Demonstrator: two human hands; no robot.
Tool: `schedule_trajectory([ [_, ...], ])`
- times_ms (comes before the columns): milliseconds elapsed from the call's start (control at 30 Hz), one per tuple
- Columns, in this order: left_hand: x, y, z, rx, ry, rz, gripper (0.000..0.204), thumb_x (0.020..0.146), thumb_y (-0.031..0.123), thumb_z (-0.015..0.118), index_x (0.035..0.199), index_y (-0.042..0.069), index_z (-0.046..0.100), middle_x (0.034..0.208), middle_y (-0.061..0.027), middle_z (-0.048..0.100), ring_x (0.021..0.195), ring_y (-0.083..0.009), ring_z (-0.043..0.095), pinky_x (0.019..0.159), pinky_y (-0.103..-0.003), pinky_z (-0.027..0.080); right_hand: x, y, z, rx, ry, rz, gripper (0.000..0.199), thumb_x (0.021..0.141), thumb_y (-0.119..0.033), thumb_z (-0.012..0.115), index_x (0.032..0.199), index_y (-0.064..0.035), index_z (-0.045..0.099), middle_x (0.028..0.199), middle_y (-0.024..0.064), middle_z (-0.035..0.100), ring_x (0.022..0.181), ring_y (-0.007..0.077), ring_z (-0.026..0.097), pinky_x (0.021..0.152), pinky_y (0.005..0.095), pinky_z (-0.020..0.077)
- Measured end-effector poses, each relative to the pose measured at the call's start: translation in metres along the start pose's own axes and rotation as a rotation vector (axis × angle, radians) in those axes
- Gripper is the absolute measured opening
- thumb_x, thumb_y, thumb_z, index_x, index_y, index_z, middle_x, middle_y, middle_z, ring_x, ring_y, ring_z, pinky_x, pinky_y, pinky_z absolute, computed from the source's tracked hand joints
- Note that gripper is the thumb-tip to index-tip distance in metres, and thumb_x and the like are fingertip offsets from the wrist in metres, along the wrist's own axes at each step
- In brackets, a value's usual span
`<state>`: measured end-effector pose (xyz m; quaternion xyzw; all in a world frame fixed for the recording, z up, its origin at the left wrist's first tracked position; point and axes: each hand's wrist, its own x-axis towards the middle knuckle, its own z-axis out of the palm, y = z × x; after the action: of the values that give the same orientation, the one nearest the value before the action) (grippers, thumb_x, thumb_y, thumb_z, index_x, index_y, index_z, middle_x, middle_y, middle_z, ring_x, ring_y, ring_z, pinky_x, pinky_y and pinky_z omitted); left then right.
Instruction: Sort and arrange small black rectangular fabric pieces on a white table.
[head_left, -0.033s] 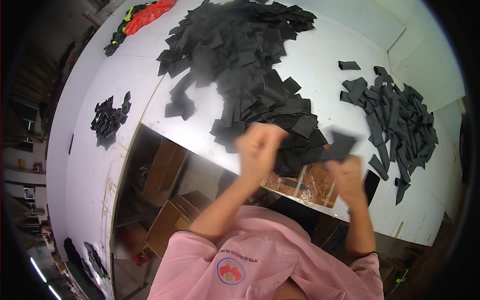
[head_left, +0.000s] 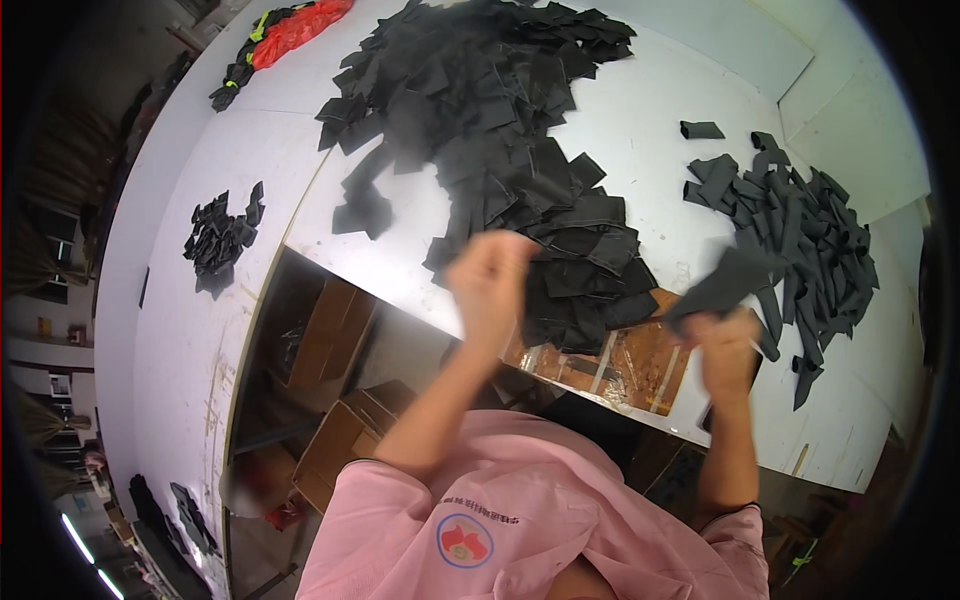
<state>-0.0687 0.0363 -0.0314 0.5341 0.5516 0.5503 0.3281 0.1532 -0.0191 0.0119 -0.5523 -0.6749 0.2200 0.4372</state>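
My right hand (head_left: 724, 343) grips a black fabric piece (head_left: 728, 279) that sticks up from the fingers, blurred by motion, in front of a pile of narrow black fabric tubes (head_left: 800, 240) at the right. My left hand (head_left: 490, 272) is curled closed over the near left edge of a large heap of flat black fabric pieces (head_left: 570, 215). Blur and the turned fingers hide whether anything is in it. Both hands hover above the table's near edge and are apart from each other. Pale stitch lines show on several pieces in the heap.
A white table (head_left: 640, 130) spreads under the piles. A brown taped patch (head_left: 620, 370) lies at its near edge. To the left are a small black pile (head_left: 222, 240), a red plastic bag (head_left: 300, 30) and, below the tabletop, an open cardboard box (head_left: 345, 440). One tube (head_left: 702, 130) lies alone.
My right hand has moved right with the black fabric piece, toward the tube pile. My left hand has shifted a little left and up, away from the near pieces of the heap.
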Motion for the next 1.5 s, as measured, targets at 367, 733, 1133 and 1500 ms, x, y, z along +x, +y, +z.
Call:
schedule_trajectory([
  [367, 0.131, -0.159, -0.142, 0.859, 0.43, -0.404, 0.027, 0.071, 0.02, 0.062, 0.083, -0.004, 0.057, 0.079, -0.0167, 0.058, 0.075, -0.0302, 0.056, 0.067, -0.038, 0.044, -0.013, 0.074, -0.023, 0.254, 0.457, 0.842, 0.039, 0.088, -0.035, 0.041, 0.092, 0.0016, 0.054, 0.06, 0.0, 0.05, 0.051, 0.0049, 0.044, 0.048, 0.0185, 0.0333],
  [733, -0.018, 0.007, -0.064, -0.217, -0.548, -0.476, 0.033, 0.067, -0.006, 0.064, 0.097, 0.003, 0.05, 0.068, 0.0059, 0.051, 0.061, -0.0005, 0.044, 0.055, -0.014, 0.035, -0.034, -0.043, 0.076, 0.704, -0.188, 0.536, 0.012, 0.075, -0.006, 0.06, 0.084, 0.0021, 0.058, 0.07, 0.0025, 0.057, 0.064, 0.0069, 0.051, 0.056, 0.0215, 0.042],
  [1133, -0.094, 0.045, -0.007, -0.235, -0.316, -0.258, 0.016, 0.079, 0.01, 0.058, 0.089, 0.0, 0.052, 0.068, -0.0004, 0.051, 0.062, -0.0048, 0.045, 0.058, -0.016, 0.036, -0.062, -0.029, 0.055, -0.089, 0.159, 0.03, 0.016, 0.061, -0.004, 0.068, 0.063, 0.0001, 0.053, 0.059, 0.0091, 0.05, 0.053, 0.0251, 0.05, 0.047, 0.033, 0.0381],
  [1500, -0.098, 0.059, 0.01, -0.372, -0.491, -0.636, 0.007, 0.076, 0.011, 0.056, 0.075, 0.004, 0.054, 0.062, -0.005, 0.056, 0.052, -0.0089, 0.051, 0.048, -0.018, 0.037, -0.08, -0.008, 0.048, -0.395, 0.233, -0.261, 0.016, 0.049, 0.002, 0.055, 0.064, -0.0019, 0.052, 0.06, 0.006, 0.041, 0.057, 0.0208, 0.046, 0.045, 0.0306, 0.0386],
])
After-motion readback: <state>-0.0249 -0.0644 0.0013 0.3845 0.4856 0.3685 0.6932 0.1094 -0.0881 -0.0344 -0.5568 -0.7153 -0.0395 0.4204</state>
